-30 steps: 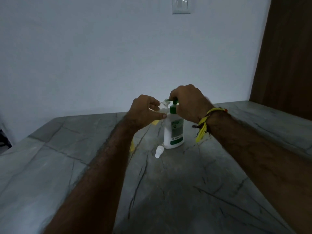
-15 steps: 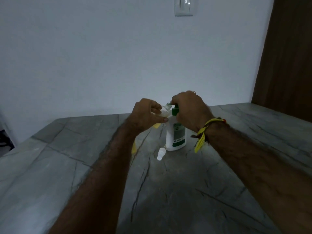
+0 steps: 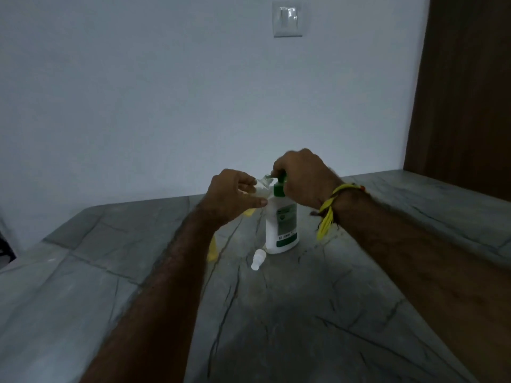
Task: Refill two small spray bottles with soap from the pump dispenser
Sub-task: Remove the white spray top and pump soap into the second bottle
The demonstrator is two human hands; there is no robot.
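Step in hand, by my judgement: filling the first small bottle at the pump.

My left hand is curled around a small clear spray bottle, thumb pressed along its lower side, tilting its open neck up to the nozzle of the soap dispenser. My right hand is closed over the green pump head, fingers wrapped on top. I cannot tell how far down the pump is pressed. The dispenser stands upright on the grey stone table.

Next move, as I read it: press the pump in slow strokes and keep the small neck right under the nozzle. The opening is narrow, so any drift puts soap on my fingers. How full the bottle is cannot be read in this dim light.

Count:
- soap dispenser: 1.
- Spray bottle in hand: 1.
- White spray cap: 1, lying loose on the table just in front of the dispenser's base.
- Yellow thing: 1, left of the dispenser, mostly hidden behind my left forearm; possibly the second bottle, not confirmed.
- Yellow thread band on my right wrist: 1.
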